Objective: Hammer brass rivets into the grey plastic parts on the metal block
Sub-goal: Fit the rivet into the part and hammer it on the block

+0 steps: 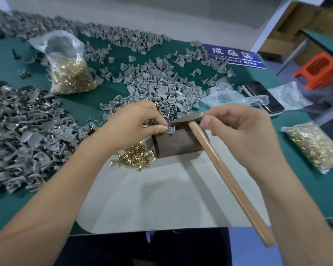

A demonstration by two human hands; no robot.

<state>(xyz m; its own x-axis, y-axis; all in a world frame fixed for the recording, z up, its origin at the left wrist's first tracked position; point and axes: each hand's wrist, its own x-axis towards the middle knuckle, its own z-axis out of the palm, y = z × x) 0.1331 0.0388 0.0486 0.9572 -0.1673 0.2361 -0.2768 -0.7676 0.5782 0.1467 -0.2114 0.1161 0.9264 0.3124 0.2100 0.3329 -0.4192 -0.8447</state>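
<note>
The left hand [135,123] is on the metal block [178,140] near the middle of the table [96,98], thumb and fingertips pinching a small grey plastic part [170,129] down on the block's top left corner. Whether a rivet sits in that part is too blurred to tell. The right hand [240,129] hangs just to the block's 3 o'clock, fingers curled in with the thumb tip touching the right end of the hammer head [188,117]; whether it grips anything, I cannot tell. The hammer lies across the block's far edge, and its wooden handle [229,181] runs off toward 5 o'clock, passing under the right wrist and out past the table's near edge.

Loose brass rivets [135,157] are scattered at the block's 7 o'clock, touching its lower left corner and spilling onto a pale sheet [152,198] that covers the table's near middle. A heap of grey parts [158,87] lies at 12 o'clock beyond the hands, and a darker heap of parts [21,135] fills 9 o'clock. An open bag of rivets [69,68] stands at 10 o'clock; a sealed bag of rivets [315,146] lies at 3 o'clock. A phone [263,96] rests at 2 o'clock, and a blue "Finished Area" sign [236,56] lies at 1 o'clock.
</note>
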